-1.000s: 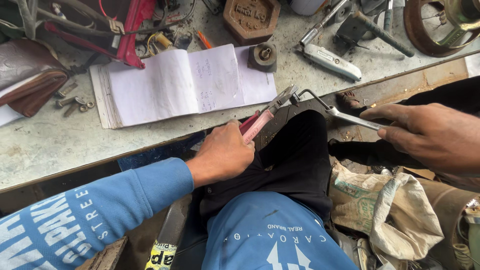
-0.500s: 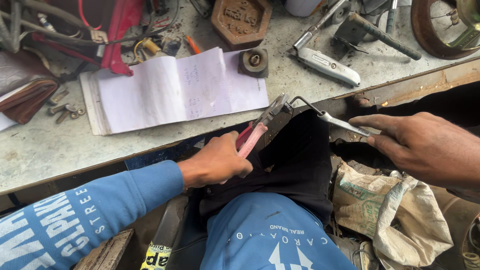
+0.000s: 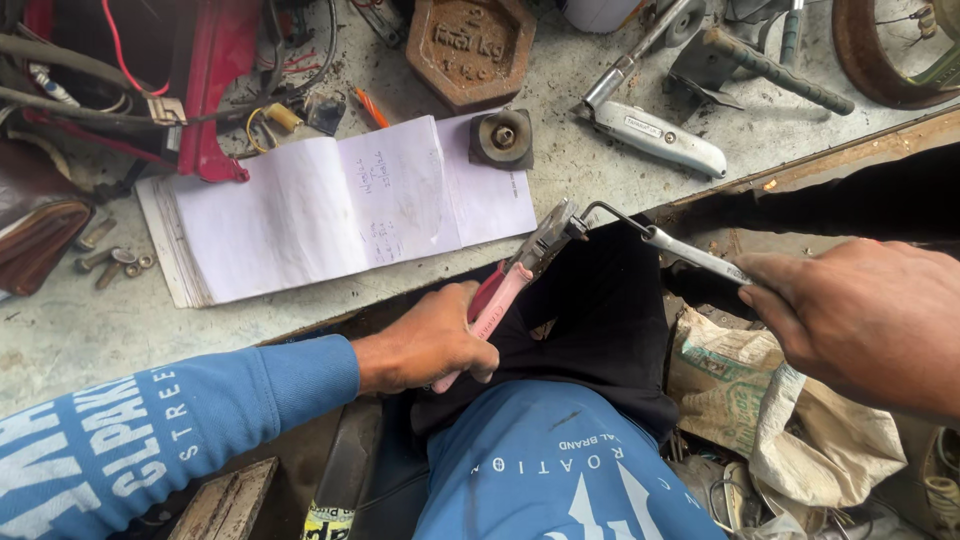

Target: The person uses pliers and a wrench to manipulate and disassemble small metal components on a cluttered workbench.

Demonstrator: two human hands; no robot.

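Gripping the pink-handled pliers near the middle of my view, my left hand has its fingers curled tight round the handles, and the plier nose points toward one o'clock, where it bites the bent end of a thin metal rod. My right hand, at three o'clock, pinches the flat silver handle piece that the rod runs into; thumb and fingers are pressed against it. Pliers and rod meet just over the near edge of the tabletop, above a dark cloth on my lap. At eleven o'clock from the pliers lies an open white notebook, with a small round metal part resting on its upper right corner. A rusty hexagonal weight sits at twelve o'clock, and a silver utility knife lies at one o'clock. A few loose bolts lie at nine o'clock beside a brown leather pouch. Crumpled sacking hangs at four o'clock, below my right hand.
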